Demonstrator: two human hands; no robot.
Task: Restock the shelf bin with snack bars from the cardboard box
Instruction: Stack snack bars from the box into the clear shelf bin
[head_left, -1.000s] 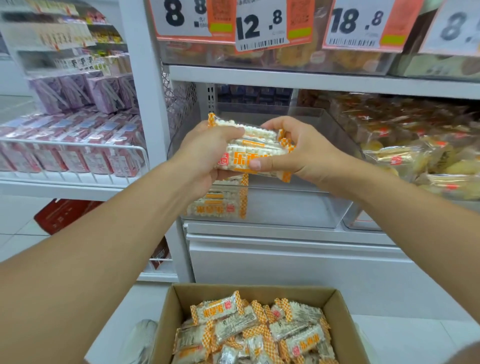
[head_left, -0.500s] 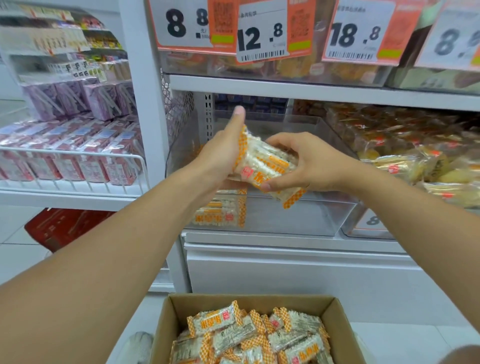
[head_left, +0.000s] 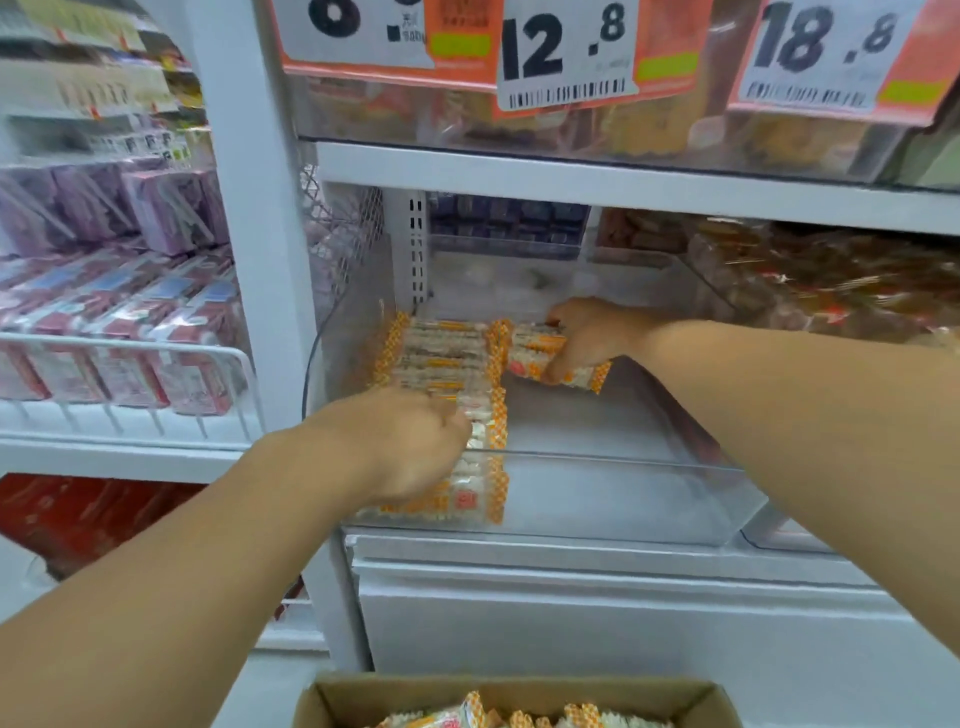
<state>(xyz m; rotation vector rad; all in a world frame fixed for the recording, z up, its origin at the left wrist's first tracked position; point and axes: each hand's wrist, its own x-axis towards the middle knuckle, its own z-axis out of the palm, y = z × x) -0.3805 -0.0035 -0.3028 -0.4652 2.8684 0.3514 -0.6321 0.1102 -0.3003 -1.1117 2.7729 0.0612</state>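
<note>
Clear rigid plastic bin (head_left: 597, 499), crinkly orange-checked snack bars (head_left: 441, 358) inside, right hand (head_left: 587, 332) gripping bars at bin rear, left hand (head_left: 410, 441) curled over front bars, grip indeterminate

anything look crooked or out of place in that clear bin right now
Nothing is spilled or damaged. The only uneven bit: the bars in the right hand sit tilted against the straight row along the bin's left side, not yet laid flat. The left hand rests on the row's front bars.
</note>
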